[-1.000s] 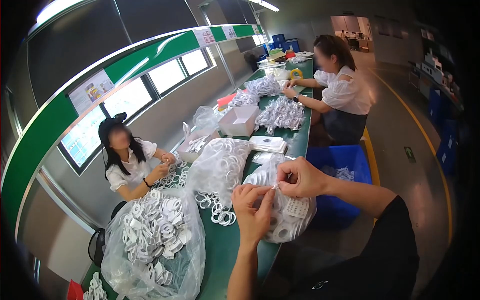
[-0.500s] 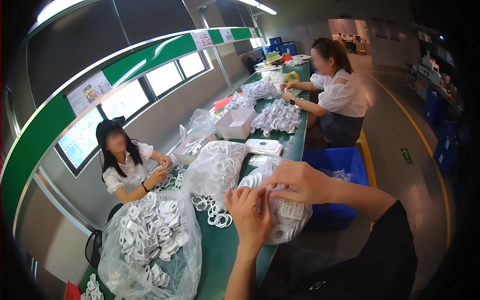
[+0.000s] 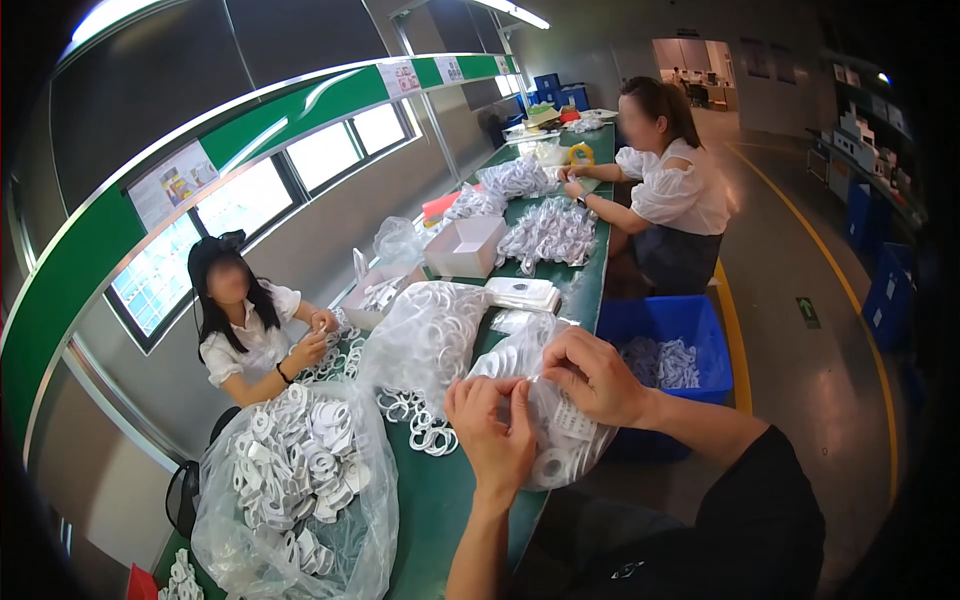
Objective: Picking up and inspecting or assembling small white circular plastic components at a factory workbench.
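The clear plastic bag (image 3: 562,462) of flat white ring-shaped parts is at the right edge of the table (image 3: 440,515), directly under the person's hands; seen from above, it bulges past that edge, and I cannot tell how much of its base rests on the tabletop. The left hand (image 3: 492,435) is closed at the near side of the bag's top, thumb and forefinger pinching the gathered plastic. The right hand (image 3: 598,378) is curled in from the other side, thumb and bent fingers closed on the film just beside the left fingertips; the exact twist of plastic between them is too small to make out. A pale printed label (image 3: 574,422) sits on the bag below the right hand. The film looks thin, soft and rather slippery, so the bunched neck is the place to pinch, firmly but without jerking, since thin plastic may stretch or tear. The parts inside look light and fairly stiff singly, but so many together probably make a sagging, shifting weight, best carried with a palm under the bottom. Beside it on the table are another bag (image 3: 425,335) of white rings and some loose rings (image 3: 432,435).
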`<action>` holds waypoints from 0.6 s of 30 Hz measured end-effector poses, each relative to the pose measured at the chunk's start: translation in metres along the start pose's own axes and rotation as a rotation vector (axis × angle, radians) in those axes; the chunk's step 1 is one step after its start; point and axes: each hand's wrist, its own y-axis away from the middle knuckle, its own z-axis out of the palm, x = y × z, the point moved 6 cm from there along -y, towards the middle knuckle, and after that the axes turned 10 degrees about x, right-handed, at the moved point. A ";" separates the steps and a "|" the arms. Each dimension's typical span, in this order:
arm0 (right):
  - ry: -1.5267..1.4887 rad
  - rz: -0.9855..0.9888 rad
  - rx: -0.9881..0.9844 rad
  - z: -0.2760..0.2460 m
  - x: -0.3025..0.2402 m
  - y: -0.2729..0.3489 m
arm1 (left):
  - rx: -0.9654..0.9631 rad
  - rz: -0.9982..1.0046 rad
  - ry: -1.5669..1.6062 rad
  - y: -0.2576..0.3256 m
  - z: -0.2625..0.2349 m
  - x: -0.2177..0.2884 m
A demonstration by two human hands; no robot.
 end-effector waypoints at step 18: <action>0.426 -0.459 -0.182 0.001 -0.029 -0.013 | -0.017 0.108 -0.178 0.002 -0.001 0.011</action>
